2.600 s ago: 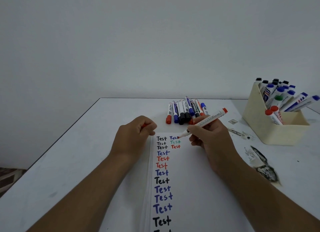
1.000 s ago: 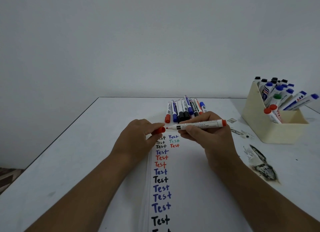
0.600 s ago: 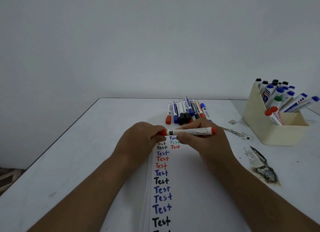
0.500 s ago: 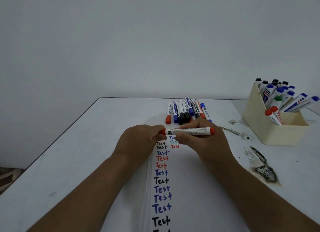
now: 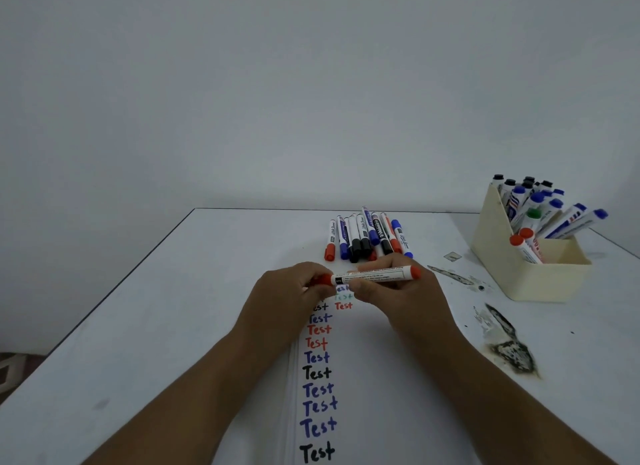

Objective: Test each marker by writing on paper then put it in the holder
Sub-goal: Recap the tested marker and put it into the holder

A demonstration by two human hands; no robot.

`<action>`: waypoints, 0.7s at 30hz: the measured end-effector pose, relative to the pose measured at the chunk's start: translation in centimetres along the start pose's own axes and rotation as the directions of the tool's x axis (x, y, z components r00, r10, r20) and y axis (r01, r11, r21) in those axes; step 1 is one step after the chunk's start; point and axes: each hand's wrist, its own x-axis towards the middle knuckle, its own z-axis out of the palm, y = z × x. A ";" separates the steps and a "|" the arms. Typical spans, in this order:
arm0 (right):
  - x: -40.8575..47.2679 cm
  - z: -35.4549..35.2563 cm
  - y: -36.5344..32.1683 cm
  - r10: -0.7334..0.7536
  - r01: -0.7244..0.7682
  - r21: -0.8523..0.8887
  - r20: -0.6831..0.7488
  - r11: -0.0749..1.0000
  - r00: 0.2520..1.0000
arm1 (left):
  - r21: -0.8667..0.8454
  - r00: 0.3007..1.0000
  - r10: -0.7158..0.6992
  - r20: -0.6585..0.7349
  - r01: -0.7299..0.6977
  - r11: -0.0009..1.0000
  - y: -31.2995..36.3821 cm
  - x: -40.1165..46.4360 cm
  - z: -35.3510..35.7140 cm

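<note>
The red marker (image 5: 375,275) lay level, its long axis running 9 to 3 o'clock, barrel gripped by the right hand (image 5: 398,291) while the left hand (image 5: 291,291) pinched its cap. The holder (image 5: 526,274) stood at 3 o'clock, nearer the right hand, crowded with tested markers (image 5: 540,211). About 10 untested markers (image 5: 367,236) lay at 12 o'clock on the counter (image 5: 173,308).

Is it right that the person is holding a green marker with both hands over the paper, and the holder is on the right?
Not quite: the marker is red, not green, as the head view shows. Both hands, left and right, do hold it over the paper, and the holder is on the right.
</note>
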 end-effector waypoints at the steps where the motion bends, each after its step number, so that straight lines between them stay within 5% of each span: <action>1: 0.1 -0.1 -0.1 0.004 -0.004 -0.002 -0.022 1.000 1.000 | -0.069 1.000 -0.030 0.001 0.030 0.997 -0.1 -0.1 -0.1; 5: 0.3 -1.1 -1.2 0.003 0.022 0.121 -0.197 0.992 0.980 | -0.165 0.995 -0.085 -0.050 0.076 0.983 -0.9 -0.2 -0.6; 10: 1.1 -3.8 -3.6 0.062 0.058 0.357 -0.315 0.932 0.947 | -0.069 0.997 -0.060 -0.057 0.056 0.996 -1.5 0.2 -0.3; 15: 2.3 -8.4 -5.5 -0.028 0.093 0.139 -0.409 0.986 0.912 | 0.007 0.982 -0.097 0.163 0.097 0.995 -1.4 0.6 0.1; 21: 3.3 -15.3 -7.7 -0.060 0.038 -0.054 -0.497 0.998 0.866 | 0.190 0.969 -0.048 0.241 0.001 0.982 -1.8 0.7 0.5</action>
